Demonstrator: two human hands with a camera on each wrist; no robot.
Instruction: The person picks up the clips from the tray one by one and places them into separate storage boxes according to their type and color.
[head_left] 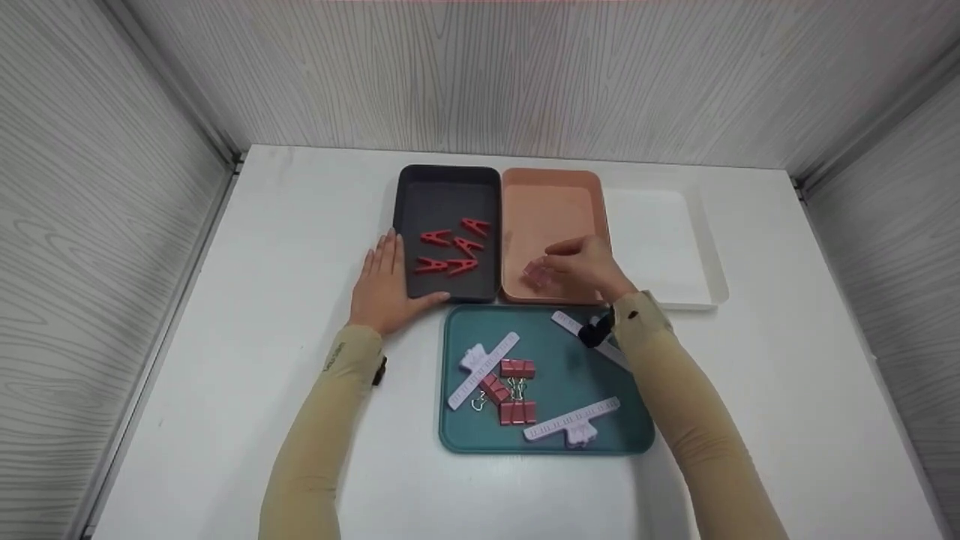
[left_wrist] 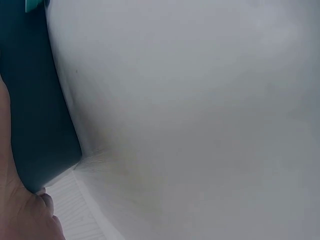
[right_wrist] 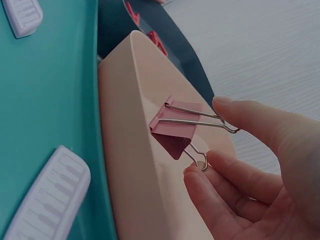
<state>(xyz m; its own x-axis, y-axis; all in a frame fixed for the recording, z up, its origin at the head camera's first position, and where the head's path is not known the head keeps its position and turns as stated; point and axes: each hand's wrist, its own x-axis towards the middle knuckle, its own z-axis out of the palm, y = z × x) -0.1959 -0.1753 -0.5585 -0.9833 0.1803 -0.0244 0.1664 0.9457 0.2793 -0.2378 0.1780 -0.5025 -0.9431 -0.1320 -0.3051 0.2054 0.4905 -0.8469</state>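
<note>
Over the near part of the orange tray (head_left: 555, 196), my right hand (head_left: 589, 266) pinches a pink binder clip (right_wrist: 176, 122) by its wire handles. The thumb is at one handle and the fingertips at the other, as the right wrist view shows. My left hand (head_left: 384, 292) lies with straight fingers along the left side of the black tray (head_left: 448, 186), its thumb reaching along the near edge. Several red clothespins (head_left: 466, 246) lie in the black tray. On the teal tray (head_left: 551, 337) are three pink binder clips (head_left: 517, 412) and three white clips with a piano-key pattern (head_left: 574, 420).
Right of the orange tray stands a white tray (head_left: 656, 225). The three upper trays sit side by side at the back of the white table (head_left: 300, 195), the teal one in front of them. Pale wood-grain panels (head_left: 480, 75) enclose the table at the back and sides.
</note>
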